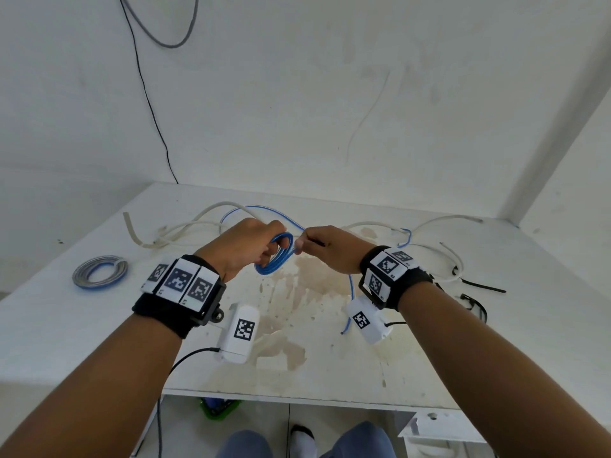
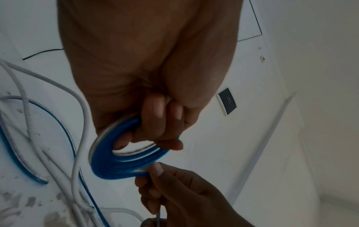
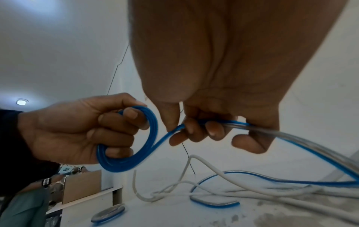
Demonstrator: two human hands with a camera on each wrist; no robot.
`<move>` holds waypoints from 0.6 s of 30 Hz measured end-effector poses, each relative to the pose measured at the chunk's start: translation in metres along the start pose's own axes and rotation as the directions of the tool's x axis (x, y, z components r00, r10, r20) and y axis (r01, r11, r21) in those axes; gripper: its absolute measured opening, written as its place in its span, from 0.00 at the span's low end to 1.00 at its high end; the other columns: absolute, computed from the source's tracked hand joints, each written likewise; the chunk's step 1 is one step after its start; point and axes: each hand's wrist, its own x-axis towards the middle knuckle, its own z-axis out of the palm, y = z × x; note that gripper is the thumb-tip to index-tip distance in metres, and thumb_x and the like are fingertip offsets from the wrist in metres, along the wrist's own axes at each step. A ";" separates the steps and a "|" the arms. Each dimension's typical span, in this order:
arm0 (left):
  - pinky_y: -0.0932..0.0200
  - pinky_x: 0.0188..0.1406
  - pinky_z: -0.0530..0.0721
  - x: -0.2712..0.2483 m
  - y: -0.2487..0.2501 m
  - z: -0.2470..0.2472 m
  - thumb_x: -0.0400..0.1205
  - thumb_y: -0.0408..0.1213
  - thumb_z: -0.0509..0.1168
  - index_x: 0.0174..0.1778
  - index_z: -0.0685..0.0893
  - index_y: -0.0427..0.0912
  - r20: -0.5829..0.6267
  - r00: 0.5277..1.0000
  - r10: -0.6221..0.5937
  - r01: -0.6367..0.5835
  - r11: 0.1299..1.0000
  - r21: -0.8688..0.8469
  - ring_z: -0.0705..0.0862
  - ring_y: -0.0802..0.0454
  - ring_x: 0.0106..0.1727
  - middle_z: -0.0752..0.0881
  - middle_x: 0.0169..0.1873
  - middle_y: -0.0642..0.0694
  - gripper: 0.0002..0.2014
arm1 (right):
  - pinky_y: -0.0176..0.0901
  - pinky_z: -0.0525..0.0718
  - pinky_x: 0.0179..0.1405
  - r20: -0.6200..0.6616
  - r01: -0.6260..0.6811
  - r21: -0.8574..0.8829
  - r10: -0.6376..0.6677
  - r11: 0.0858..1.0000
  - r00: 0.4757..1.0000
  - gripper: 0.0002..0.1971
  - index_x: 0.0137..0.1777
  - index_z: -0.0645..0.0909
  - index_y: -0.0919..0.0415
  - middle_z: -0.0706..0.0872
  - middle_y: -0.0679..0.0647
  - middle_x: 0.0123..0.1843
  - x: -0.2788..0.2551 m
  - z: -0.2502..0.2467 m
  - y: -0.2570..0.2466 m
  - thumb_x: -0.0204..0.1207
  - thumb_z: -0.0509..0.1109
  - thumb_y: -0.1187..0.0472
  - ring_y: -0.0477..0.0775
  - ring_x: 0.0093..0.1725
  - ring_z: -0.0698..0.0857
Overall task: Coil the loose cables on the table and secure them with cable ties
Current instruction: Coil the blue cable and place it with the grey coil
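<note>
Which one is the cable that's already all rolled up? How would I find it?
Start at the white table and look to its left side, away from both hands. A flat grey-and-blue coil lies there alone; unlike the loose white cables sprawled farther back, it is wound into a neat ring.

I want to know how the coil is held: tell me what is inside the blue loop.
The left hand has fingers curled through the blue loop, gripping its turns. The fingers cover part of the loop, so the number of turns cannot be counted.
</note>
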 end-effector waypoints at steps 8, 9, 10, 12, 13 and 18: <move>0.62 0.30 0.71 0.009 -0.004 0.003 0.88 0.44 0.58 0.35 0.85 0.39 0.012 1.000 0.011 -0.013 0.973 0.229 0.70 0.57 0.20 0.74 0.20 0.52 0.20 | 0.30 0.71 0.38 -0.051 0.068 -0.082 -0.072 0.994 0.996 0.09 0.52 0.80 0.58 0.77 0.44 0.38 0.001 0.003 -0.008 0.90 0.60 0.58 0.41 0.34 0.74; 0.62 0.30 0.72 0.010 -0.005 0.004 0.89 0.45 0.57 0.36 0.85 0.39 0.017 1.000 0.022 -0.025 0.959 0.282 0.72 0.57 0.21 0.76 0.21 0.51 0.21 | 0.37 0.73 0.43 -0.043 0.072 -0.135 -0.078 0.988 0.996 0.10 0.56 0.82 0.59 0.80 0.47 0.41 0.002 0.004 -0.010 0.91 0.58 0.60 0.43 0.37 0.75; 0.61 0.31 0.73 0.010 -0.007 0.004 0.90 0.47 0.55 0.37 0.85 0.39 0.021 0.999 0.034 -0.039 0.939 0.340 0.75 0.57 0.23 0.79 0.24 0.50 0.22 | 0.45 0.75 0.49 -0.040 0.056 -0.209 -0.066 0.976 0.997 0.11 0.59 0.82 0.59 0.82 0.50 0.47 0.002 0.005 -0.012 0.90 0.57 0.62 0.47 0.43 0.78; 0.58 0.39 0.78 0.009 -0.010 0.007 0.91 0.45 0.53 0.44 0.87 0.39 0.017 0.997 0.073 -0.072 0.865 0.496 0.83 0.54 0.35 0.85 0.35 0.46 0.21 | 0.56 0.79 0.60 -0.060 -0.003 -0.367 -0.020 0.930 0.998 0.13 0.64 0.80 0.55 0.84 0.52 0.60 0.002 0.008 -0.022 0.87 0.56 0.66 0.54 0.58 0.80; 0.56 0.46 0.79 0.010 -0.013 0.009 0.91 0.41 0.53 0.50 0.88 0.37 0.005 0.995 0.095 -0.080 0.813 0.577 0.85 0.49 0.44 0.87 0.42 0.42 0.19 | 0.58 0.80 0.62 -0.074 -0.025 -0.414 -0.006 0.910 0.997 0.15 0.65 0.79 0.55 0.83 0.53 0.63 0.002 0.010 -0.027 0.85 0.57 0.67 0.56 0.61 0.80; 0.55 0.42 0.77 0.014 -0.027 0.021 0.89 0.32 0.53 0.60 0.82 0.35 -0.079 0.968 0.237 -0.086 0.613 0.785 0.83 0.45 0.44 0.87 0.48 0.41 0.13 | 0.53 0.82 0.51 -0.168 -0.137 -0.462 0.066 0.876 0.984 0.14 0.68 0.78 0.60 0.77 0.59 0.64 0.004 0.021 -0.040 0.85 0.61 0.68 0.65 0.57 0.85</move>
